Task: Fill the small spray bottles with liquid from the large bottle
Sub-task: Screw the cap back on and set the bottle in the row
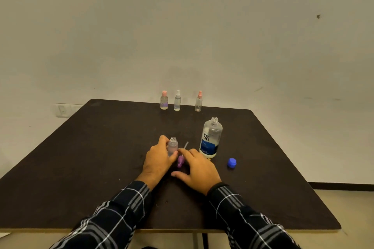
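The person's left grip [159,157] is wrapped round a small clear bottle [173,146], with the fingers curled behind it and the thumb across the front. The bottle stands upright on the desk [101,157] with its neck open. How full it is I cannot tell.

At 4 o'clock from it, just beside, a purple spray top [180,161] lies on its side, and its thin tube [186,144] points toward 1 o'clock. The right grip [197,168] is spread wide over it, holding nothing that I can see. Its fingers are fairly straight and reach toward the small bottle, and the thumb sticks out toward 9 o'clock. Whether the fingertips touch the spray top I cannot tell.

At 3 o'clock from the held bottle stands the large bottle [210,137], upright and uncapped, with a white and blue label. Its blue cap [231,162] sits apart from it at 4 o'clock.

Well off at 12 o'clock, along the far edge of the desk, three more stand in a row — a first pink-topped bottle [164,100], a white-topped bottle [177,100] near it, and a second pink-topped bottle [198,101] a little apart toward 3 o'clock.

Both arms wear dark plaid sleeves [121,214].
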